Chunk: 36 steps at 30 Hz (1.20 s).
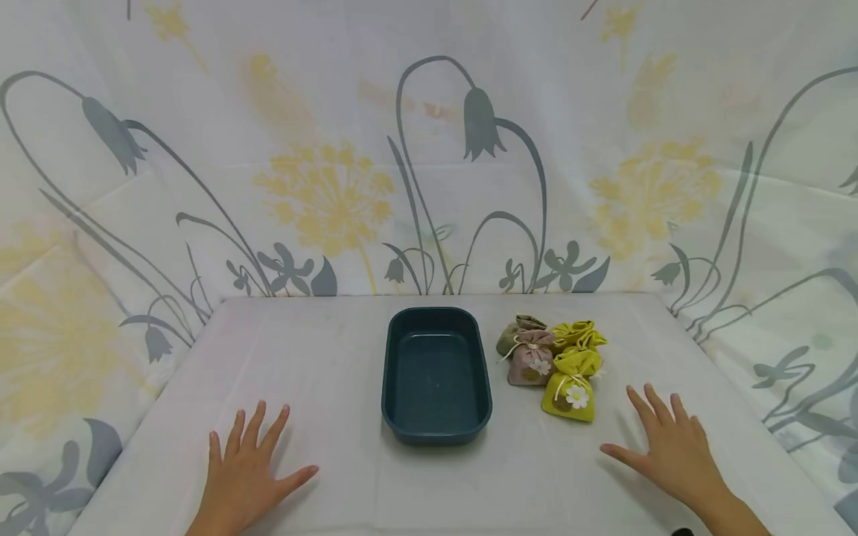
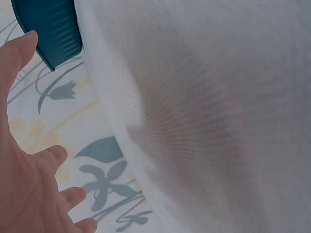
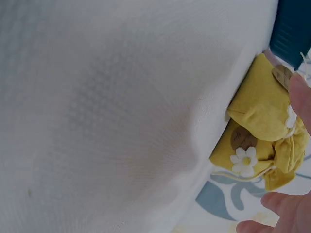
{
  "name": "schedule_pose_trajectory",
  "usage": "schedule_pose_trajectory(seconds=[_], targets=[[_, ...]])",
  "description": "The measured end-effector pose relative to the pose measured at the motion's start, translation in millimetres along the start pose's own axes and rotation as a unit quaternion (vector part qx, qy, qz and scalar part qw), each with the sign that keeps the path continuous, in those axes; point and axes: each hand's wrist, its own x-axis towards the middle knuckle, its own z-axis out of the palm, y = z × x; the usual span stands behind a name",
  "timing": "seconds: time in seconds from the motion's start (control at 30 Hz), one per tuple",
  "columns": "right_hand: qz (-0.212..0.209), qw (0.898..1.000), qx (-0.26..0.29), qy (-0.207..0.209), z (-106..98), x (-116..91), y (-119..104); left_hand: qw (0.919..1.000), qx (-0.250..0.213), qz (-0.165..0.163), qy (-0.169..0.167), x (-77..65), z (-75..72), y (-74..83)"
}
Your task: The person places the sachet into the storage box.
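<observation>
My left hand (image 1: 243, 473) is spread over the left part of the table with nothing in it. On the other side, my right hand (image 1: 673, 450) hovers with fingers apart, also holding nothing, close to a group of small drawstring pouches. The front yellow pouch (image 1: 568, 391) bears a white flower and a round brown tag. Behind it stands another yellow pouch (image 1: 578, 333); beside them are a pink pouch (image 1: 532, 361) and, partly hidden, an olive-green pouch (image 1: 507, 339). Between the hands sits a dark teal rectangular bin (image 1: 437, 438), nothing inside.
A white cloth covers the table (image 1: 322, 357). Floral curtains (image 1: 429, 149) hang behind its back edge and along both sides. In the left wrist view, the bin's ribbed wall (image 2: 56, 34) appears beyond the thumb.
</observation>
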Motion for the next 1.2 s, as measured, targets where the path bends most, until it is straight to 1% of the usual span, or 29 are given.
schedule_pose_trajectory(seconds=[0.13, 0.23, 0.4, 0.57, 0.77, 0.97, 1.2], targets=[[0.003, 1.0, 0.013, -0.003, -1, 3, -2, 0.9999, -0.016, -0.003, 0.003, 2.9, 1.2, -0.7], [0.011, 1.0, 0.025, -0.013, -1, 5, -4, 0.9996, -0.028, -0.004, 0.006, 6.4, 1.0, 0.8], [0.018, 0.999, 0.046, -0.021, -2, 9, -7, 0.9992, -0.038, -0.007, 0.001, 11.7, -1.2, 6.9], [0.022, 0.997, 0.074, -0.024, -3, 13, -13, 0.9984, -0.056, -0.001, 0.008, 17.0, -3.0, 12.7], [0.029, 0.994, 0.101, -0.033, -5, 16, -21, 0.9965, -0.083, 0.004, 0.013, 27.3, -4.2, 19.9], [0.031, 0.991, 0.124, -0.027, -5, 19, -25, 0.9933, -0.115, -0.014, 0.007, 38.2, -6.9, 28.7], [0.032, 0.986, 0.165, -0.02, -4, 23, -28, 0.9871, -0.156, -0.034, -0.009, 48.9, -4.3, 37.5]])
